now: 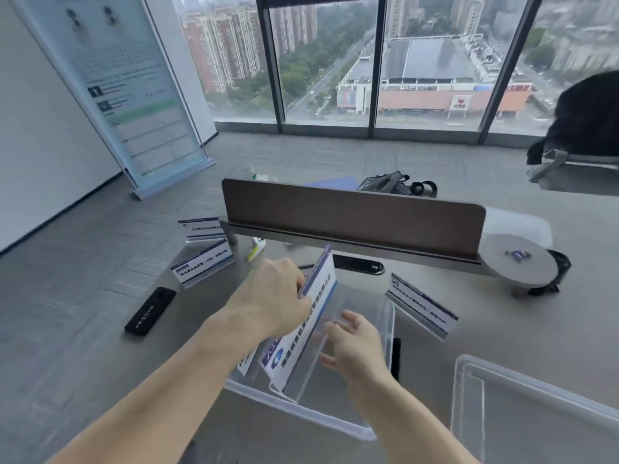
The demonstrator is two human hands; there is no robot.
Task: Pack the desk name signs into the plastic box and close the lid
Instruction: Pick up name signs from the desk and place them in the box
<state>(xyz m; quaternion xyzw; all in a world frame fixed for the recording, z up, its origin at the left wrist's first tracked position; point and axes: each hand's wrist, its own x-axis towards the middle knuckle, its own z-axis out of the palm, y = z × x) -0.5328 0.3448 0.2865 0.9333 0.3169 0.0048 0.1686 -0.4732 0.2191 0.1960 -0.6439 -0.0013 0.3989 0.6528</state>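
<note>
Reaching left hand [274, 293] | fingers clamped on sign [301, 326] | right hand [355, 346] fingers apart

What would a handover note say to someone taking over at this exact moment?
Left hand grips the top edge of a name sign, lowering it into the clear plastic box.
Right hand steadies the sign's clear side.
Done: at least one sign already in the box.
Left: two signs far left, one sign right of the box, then fit the lid lying at right.
</note>
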